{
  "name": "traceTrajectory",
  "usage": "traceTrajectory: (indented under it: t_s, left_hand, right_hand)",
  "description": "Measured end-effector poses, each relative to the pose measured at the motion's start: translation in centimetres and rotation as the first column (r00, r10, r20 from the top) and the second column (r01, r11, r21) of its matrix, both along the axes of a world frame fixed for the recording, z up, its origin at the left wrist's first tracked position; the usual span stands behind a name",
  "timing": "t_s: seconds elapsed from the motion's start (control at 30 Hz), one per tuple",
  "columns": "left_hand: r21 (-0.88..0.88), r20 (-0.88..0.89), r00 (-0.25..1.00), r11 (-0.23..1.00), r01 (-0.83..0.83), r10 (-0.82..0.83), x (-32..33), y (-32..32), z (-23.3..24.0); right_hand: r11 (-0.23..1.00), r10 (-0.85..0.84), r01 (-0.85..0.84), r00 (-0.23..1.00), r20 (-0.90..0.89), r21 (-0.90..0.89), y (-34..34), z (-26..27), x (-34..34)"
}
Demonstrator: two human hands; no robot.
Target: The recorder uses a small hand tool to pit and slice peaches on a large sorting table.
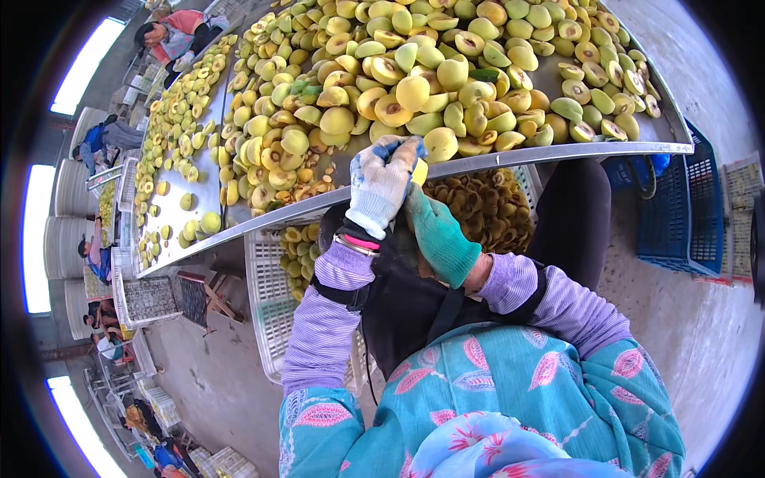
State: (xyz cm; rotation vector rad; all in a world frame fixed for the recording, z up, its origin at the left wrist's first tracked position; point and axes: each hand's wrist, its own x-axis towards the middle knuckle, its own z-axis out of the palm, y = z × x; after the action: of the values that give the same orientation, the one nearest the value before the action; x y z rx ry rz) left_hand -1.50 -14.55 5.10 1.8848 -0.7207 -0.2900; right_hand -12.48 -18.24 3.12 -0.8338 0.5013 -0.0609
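My left hand (382, 182), in a white knit glove with blue patches, is at the metal table's near edge. Its curled fingers hold a yellow piece of stone fruit (420, 172). Just below and to the right, my right hand (443, 234) wears a green glove, and its fingertips meet the same piece. The right palm faces away, so I cannot see whether it grips anything else. Beyond both hands, a heap of yellow-green stone fruit (412, 92), many halved with brown hollows, covers much of the metal table (544, 80). Small pale pits (326, 170) lie left of my left hand.
Under the table edge stand a container of brownish fruit pieces (490, 209) and a white plastic crate (269, 287) holding fruit. A blue crate (678, 209) is at right. My knee (577, 221) is beneath the table. Other people (185, 36) sit at far left.
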Motion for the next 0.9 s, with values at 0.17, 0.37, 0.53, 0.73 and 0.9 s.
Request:
traceTrajectory:
  t_s: [0.17,0.37,0.53,0.73,0.9]
  left_hand:
    - [-0.440,-0.698,0.583,0.891,0.110,-0.417,0.7,2.8,-2.1]
    - [-0.472,-0.844,0.502,0.708,-0.526,-0.190,-1.5,6.5,-2.6]
    - [0.133,0.472,0.783,0.845,-0.517,0.405,3.0,12.2,-3.3]
    - [0.620,0.223,0.949,0.784,0.037,-0.222,4.1,-0.8,-0.9]
    - [0.203,-0.066,0.981,0.960,0.192,-0.182,6.6,1.0,-3.1]
  right_hand:
    - [0.623,0.255,-0.394,0.919,0.301,0.675,-0.8,-0.3,-1.3]
    - [0.471,0.444,-0.656,0.754,0.484,0.590,-1.7,0.2,-1.4]
    - [0.834,0.322,-0.104,0.889,-0.324,0.542,-2.8,-6.5,-1.3]
    - [0.925,0.328,-0.278,0.929,-0.172,0.261,-2.8,-2.6,-2.2]
    - [0.946,0.120,-0.148,0.986,-0.112,-0.288,-4.4,-0.6,-1.8]
